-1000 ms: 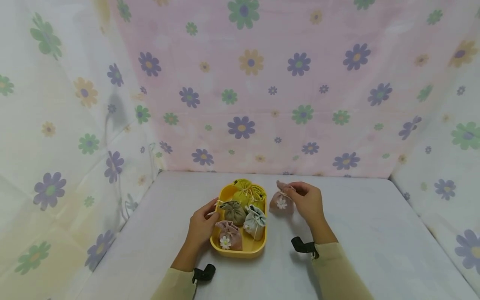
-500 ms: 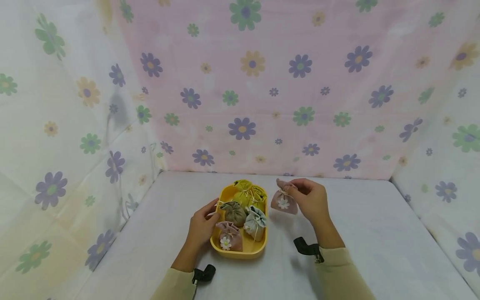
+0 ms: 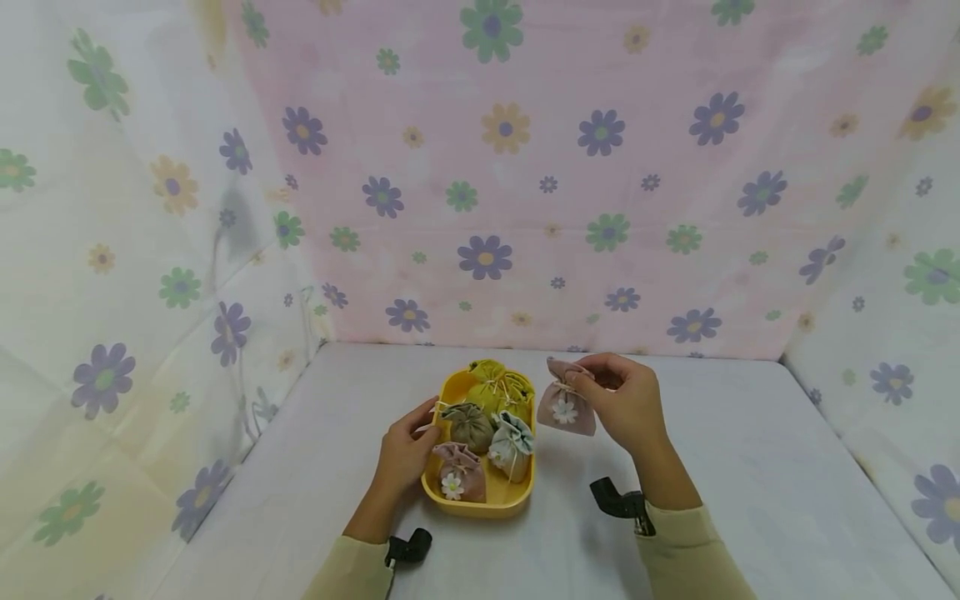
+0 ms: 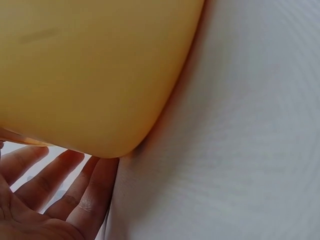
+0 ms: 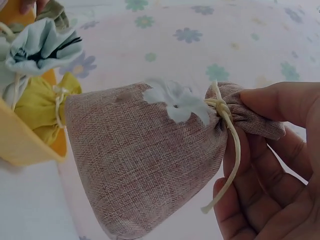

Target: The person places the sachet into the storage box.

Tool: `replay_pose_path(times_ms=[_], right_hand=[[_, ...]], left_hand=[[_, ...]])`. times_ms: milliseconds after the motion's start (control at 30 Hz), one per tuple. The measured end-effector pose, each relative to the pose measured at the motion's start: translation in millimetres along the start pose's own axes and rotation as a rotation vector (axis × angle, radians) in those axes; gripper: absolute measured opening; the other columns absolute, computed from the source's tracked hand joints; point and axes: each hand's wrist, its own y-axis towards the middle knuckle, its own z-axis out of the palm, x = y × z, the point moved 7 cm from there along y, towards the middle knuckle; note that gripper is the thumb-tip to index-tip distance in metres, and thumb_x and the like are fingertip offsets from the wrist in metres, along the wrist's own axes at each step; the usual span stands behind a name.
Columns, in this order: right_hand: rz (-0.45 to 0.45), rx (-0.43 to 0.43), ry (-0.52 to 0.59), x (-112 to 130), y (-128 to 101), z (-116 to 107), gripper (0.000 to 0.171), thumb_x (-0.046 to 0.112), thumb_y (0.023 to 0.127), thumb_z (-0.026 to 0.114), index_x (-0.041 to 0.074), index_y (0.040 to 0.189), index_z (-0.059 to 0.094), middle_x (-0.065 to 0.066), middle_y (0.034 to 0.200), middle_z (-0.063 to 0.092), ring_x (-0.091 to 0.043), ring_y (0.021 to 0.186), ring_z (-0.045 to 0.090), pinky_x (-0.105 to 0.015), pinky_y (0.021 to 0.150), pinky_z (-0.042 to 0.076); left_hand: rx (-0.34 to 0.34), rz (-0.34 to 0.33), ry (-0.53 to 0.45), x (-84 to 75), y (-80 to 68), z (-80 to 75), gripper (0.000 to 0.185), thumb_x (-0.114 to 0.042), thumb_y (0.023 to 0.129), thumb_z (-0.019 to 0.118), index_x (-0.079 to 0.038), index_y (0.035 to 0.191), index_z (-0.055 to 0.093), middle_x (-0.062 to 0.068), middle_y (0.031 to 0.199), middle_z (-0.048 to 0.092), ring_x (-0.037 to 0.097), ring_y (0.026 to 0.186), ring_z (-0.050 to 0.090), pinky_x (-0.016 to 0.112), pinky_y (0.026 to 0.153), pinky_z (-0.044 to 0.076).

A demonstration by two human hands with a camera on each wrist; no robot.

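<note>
The pink pouch (image 3: 566, 408) hangs just right of the yellow tray (image 3: 510, 497), above the table (image 3: 712, 467), pinched at its tied neck by the right hand (image 3: 626, 400). The left hand (image 3: 405, 450) rests against the tray's left rim, fingers (image 4: 75, 187) straight. Inside the tray lie another pink pouch (image 3: 459, 472), a pale blue one (image 3: 512, 444), an olive one (image 3: 468, 425) and yellow ones (image 3: 495, 387) farthest back.
</note>
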Motion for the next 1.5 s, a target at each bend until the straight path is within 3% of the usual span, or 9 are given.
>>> replay_pose_path(times_ms=[400,633,967,1500], right_hand=[[-0.09,0.046,-0.008,29.6,-14.2,7.2,0.012,0.031,0.091,0.081,0.021,0.095,0.077,0.004,0.091,0.074,-0.017,0.079,0.07,-0.028,0.069,0.06],[-0.136,0.135,0.086,40.7,-21.3,18.3,0.007,0.024,0.091,0.081,0.019,0.095,0.077,0.003,0.091,0.075,-0.017,0.076,0.071,-0.028,0.069,0.063],[-0.112,0.247,0.14,47.5,-29.6,38.3,0.007,0.024,0.091,0.082,0.019,0.094,0.077,0.0,0.089,0.074,-0.018,0.073,0.072,-0.031,0.067,0.063],[-0.101,0.36,0.102,42.5,-36.1,72.6,0.005,0.026,0.093,0.079,0.022,0.094,0.077,0.005,0.089,0.074,-0.014,0.075,0.072,-0.031,0.066,0.063]], left_hand=[[0.012,-0.008,-0.015,0.5,-1.6,1.0,0.052,-0.024,0.098,0.064,-0.028,0.149,0.057,0.01,0.137,0.068,0.033,0.12,0.069,0.046,0.1,0.058],[0.01,-0.012,-0.017,0.0,-0.9,0.9,0.052,-0.025,0.098,0.064,-0.03,0.149,0.057,0.009,0.136,0.068,0.033,0.12,0.069,0.045,0.1,0.059],[0.013,-0.016,-0.008,1.5,0.9,2.3,0.052,-0.024,0.098,0.063,-0.029,0.149,0.057,0.009,0.136,0.068,0.033,0.121,0.069,0.046,0.101,0.058],[0.016,-0.029,-0.012,-0.2,-0.4,1.6,0.052,-0.025,0.098,0.063,-0.031,0.149,0.056,0.011,0.138,0.066,0.034,0.123,0.067,0.045,0.1,0.058]])
